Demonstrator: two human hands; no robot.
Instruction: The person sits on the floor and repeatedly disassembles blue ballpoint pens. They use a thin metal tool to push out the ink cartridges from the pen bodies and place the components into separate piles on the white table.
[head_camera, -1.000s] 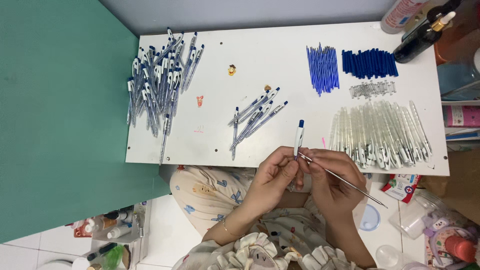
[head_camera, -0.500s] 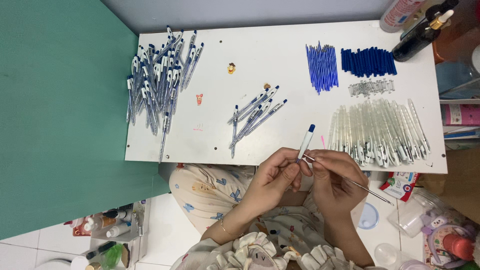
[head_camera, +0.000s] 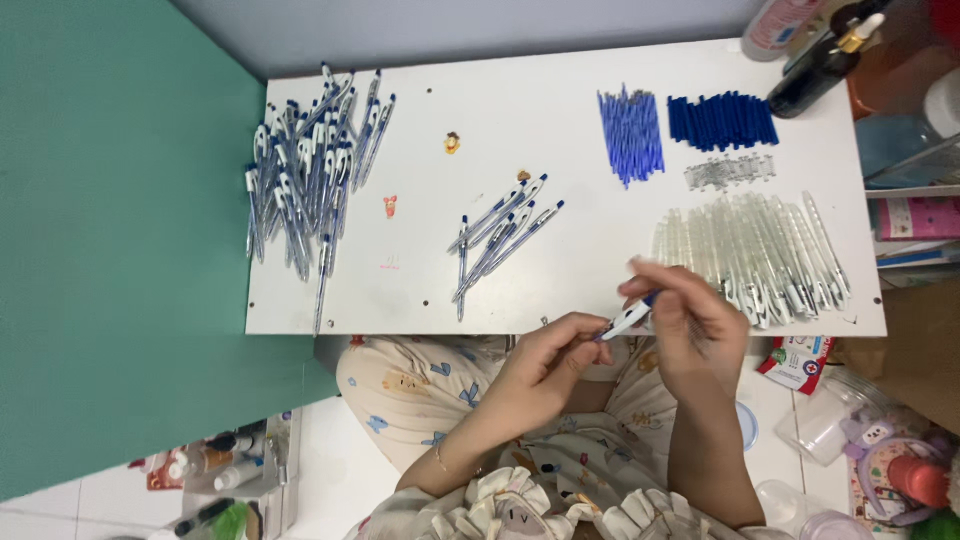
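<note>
We pinch one pen (head_camera: 625, 321) between left hand (head_camera: 545, 372) and right hand (head_camera: 690, 325) above the surface (head_camera: 580, 270) edge; alignment should stay axial, grip light.

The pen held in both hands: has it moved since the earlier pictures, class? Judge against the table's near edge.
Yes. The pen stood nearly upright, its blue tip over the table; now it lies tilted low, along the near edge, between the left hand and right hand.

Clear glossy plastic pen (head_camera: 625, 321), smooth matt white table (head_camera: 420, 290) — soft printed cloth trousers (head_camera: 420, 390)
</note>
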